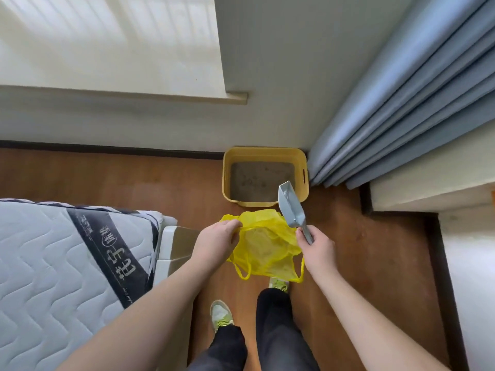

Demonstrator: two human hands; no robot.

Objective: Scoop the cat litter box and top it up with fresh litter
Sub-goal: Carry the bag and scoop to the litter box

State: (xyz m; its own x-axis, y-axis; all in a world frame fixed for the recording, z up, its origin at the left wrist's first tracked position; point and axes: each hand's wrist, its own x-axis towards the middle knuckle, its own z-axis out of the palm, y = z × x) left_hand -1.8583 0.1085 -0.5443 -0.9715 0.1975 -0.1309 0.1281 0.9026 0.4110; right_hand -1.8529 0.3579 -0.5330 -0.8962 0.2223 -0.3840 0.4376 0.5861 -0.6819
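Both hands hold bag (263,247), scoop (290,207)

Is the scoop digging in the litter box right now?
No, the right hand holds the grey scoop up in the air above the yellow bag, not down in the litter box.

Quilted white mattress (53,263) is lying at 8 o'clock, its dark band (112,255) with pale printed characters running diagonally across the corner. A white bed frame edge (167,245) is showing just beside it. Wooden floor (134,178) is spanning the centre, a dark skirting board (107,149) running along the wall base at 9 to 11 o'clock. Sunlit windowsill (112,46) is sitting at 11 o'clock. Blue-grey pleated curtains (407,103) are hanging at 2 o'clock, reaching down to the floor. Two green-and-white sneakers (221,314) and dark trouser legs (278,330) are standing at 6 o'clock.
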